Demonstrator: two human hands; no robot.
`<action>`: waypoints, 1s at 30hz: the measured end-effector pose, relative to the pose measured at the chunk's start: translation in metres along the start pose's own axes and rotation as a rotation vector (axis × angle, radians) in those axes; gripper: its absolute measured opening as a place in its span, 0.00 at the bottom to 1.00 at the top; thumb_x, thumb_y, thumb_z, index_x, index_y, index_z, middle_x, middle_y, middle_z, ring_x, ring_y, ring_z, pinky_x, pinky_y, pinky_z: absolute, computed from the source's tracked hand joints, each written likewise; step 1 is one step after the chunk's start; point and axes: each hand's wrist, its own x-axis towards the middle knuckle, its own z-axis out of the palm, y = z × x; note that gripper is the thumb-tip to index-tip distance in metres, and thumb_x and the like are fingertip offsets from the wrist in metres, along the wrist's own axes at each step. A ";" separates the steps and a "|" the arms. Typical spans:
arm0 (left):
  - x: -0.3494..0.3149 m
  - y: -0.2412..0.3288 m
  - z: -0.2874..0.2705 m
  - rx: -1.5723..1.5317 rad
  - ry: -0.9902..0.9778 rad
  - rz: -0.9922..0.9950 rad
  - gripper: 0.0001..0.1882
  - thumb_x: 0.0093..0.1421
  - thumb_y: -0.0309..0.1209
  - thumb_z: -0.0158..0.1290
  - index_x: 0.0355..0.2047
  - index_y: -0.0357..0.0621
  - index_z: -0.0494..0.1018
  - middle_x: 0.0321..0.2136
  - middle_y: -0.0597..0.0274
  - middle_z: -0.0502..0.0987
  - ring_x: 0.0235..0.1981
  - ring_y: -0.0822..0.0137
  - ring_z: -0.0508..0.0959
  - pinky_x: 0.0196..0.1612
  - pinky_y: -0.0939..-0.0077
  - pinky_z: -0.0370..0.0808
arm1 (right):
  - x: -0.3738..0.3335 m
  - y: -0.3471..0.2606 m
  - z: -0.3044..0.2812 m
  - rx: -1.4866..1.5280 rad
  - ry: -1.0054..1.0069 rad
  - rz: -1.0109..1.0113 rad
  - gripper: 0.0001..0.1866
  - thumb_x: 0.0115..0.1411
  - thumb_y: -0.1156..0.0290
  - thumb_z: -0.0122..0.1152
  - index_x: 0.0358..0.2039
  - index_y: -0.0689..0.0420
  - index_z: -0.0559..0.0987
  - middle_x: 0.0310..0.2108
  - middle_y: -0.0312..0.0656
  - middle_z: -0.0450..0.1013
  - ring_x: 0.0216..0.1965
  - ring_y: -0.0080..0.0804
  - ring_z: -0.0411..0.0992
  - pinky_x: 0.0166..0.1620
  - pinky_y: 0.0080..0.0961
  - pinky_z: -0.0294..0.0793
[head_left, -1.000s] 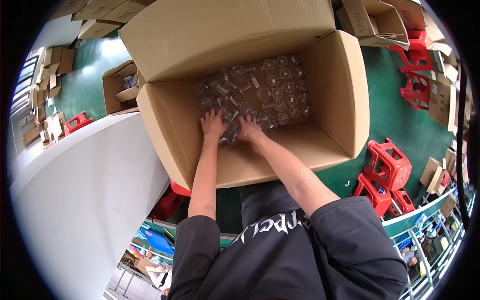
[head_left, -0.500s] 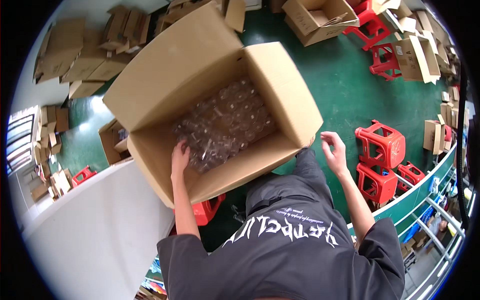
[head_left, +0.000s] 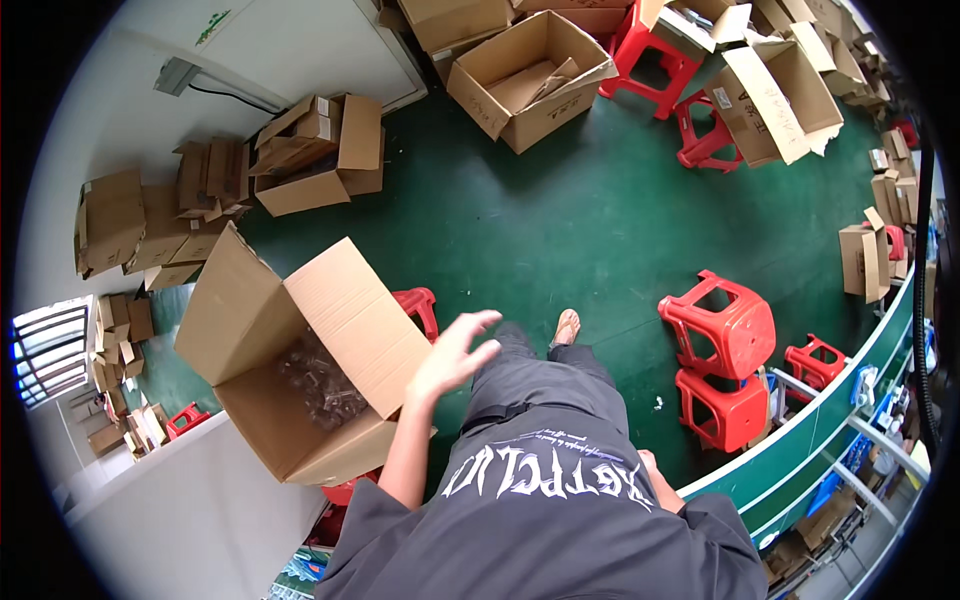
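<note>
Box [head_left: 355, 325] is brown, open, holding clear pieces [head_left: 322, 385].

Place: a workshop or packing room.
Floor [head_left: 540, 220]: smooth green, ahead of the left grip [head_left: 455, 352].
Open carton [head_left: 258, 415]: just left of that grip, clear plastic parts [head_left: 325, 385] inside.
Other cartons [head_left: 108, 225]: many, piled well beyond it.
Stools [head_left: 745, 335]: red plastic, mostly to its right.
Barred window [head_left: 50, 350]: far to its left.

Grn flr [head_left: 550, 220], wht wall [head_left: 120, 110], red stools [head_left: 735, 335], barred wndw [head_left: 50, 350].
</note>
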 end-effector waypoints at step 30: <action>0.775 -0.339 0.011 -0.100 0.326 -0.894 0.35 0.60 0.36 0.45 0.63 0.42 0.43 0.54 0.37 0.60 0.47 0.40 0.70 0.46 0.52 0.69 | 0.217 -1.277 0.433 -1.438 -0.135 -0.853 0.29 0.50 0.56 0.50 0.51 0.55 0.69 0.44 0.44 0.70 0.44 0.42 0.68 0.46 0.31 0.69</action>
